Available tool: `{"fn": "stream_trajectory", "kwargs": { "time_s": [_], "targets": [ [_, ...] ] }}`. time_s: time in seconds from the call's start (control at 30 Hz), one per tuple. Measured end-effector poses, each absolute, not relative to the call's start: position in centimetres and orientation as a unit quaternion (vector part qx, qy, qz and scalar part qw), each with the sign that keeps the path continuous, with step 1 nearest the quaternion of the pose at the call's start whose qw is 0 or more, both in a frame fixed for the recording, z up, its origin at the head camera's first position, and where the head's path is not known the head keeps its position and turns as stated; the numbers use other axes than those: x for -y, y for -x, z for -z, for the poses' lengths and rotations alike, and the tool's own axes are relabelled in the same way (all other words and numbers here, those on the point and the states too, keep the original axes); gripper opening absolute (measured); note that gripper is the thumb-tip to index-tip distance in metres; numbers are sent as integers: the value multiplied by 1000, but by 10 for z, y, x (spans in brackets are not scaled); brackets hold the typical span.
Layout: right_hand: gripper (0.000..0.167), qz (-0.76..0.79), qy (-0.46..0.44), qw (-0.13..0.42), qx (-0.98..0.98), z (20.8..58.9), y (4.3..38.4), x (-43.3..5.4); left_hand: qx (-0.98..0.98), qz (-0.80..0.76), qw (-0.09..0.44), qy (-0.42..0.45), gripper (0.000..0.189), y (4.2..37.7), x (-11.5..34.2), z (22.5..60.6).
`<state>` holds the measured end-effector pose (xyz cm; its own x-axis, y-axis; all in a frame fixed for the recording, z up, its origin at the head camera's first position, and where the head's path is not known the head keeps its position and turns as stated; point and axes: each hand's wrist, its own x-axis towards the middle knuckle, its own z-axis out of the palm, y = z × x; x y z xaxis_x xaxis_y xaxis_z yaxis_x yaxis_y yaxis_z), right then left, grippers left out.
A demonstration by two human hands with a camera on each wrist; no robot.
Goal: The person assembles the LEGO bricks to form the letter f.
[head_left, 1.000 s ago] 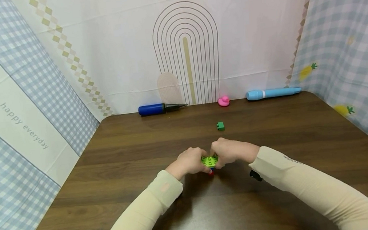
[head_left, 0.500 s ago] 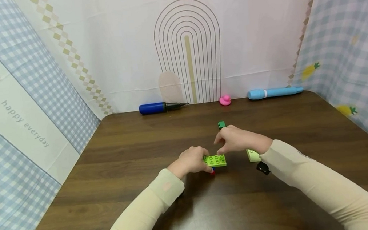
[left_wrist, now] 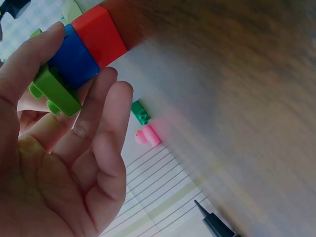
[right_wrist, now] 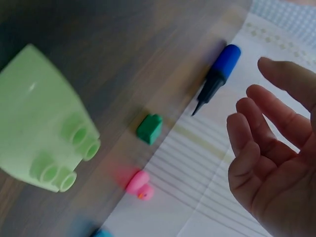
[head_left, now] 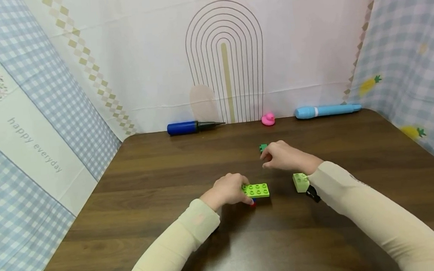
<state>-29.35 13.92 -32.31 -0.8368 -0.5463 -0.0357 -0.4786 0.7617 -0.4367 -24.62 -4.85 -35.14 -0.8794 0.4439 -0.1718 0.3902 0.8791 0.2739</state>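
My left hand [head_left: 227, 189] pinches a small stack of toy building bricks over the table's middle. In the left wrist view the stack shows a red brick [left_wrist: 99, 35], a blue brick [left_wrist: 74, 59] with the thumb and a finger at its sides, and a lime-green studded plate [left_wrist: 58, 91]. From the head view, the plate [head_left: 258, 191] lies on top, its studs up. My right hand [head_left: 285, 156] holds nothing; its fingers are loosely bent and overlap a small dark green brick [head_left: 263, 148]. Beneath the right wrist stands a pale green brick [head_left: 300, 182], its studs up.
Along the back edge of the wooden table [head_left: 147, 176] lie a blue hand pump [head_left: 183, 128], a pink toy duck [head_left: 267, 119] and a light blue pen-shaped thing [head_left: 327, 110]. A white printed cloth [head_left: 148, 64] hangs right behind them.
My right hand has let go of the lime-green plate and moved right and away toward the dark green brick. The pale green brick has come into view. My left hand keeps its hold.
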Motion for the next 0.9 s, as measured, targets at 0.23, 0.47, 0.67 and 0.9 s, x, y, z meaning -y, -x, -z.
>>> {"fn": "stream_trajectory", "kwargs": {
  "time_s": [0.23, 0.47, 0.67, 0.9],
  "targets": [
    [22, 197, 263, 60, -943, 326, 311, -142, -964, -113, 112, -212, 46, 246, 50, 351],
    [21, 170, 250, 45, -952, 333, 330, -142, -964, -110, 111, -215, 46, 245, 49, 351],
    [22, 165, 234, 48, -957, 338, 340, -142, -965, -111, 110, -213, 44, 245, 50, 351],
    [13, 159, 216, 61, -961, 345, 354, -139, -963, -116, 113, -214, 42, 244, 49, 351]
  ]
}}
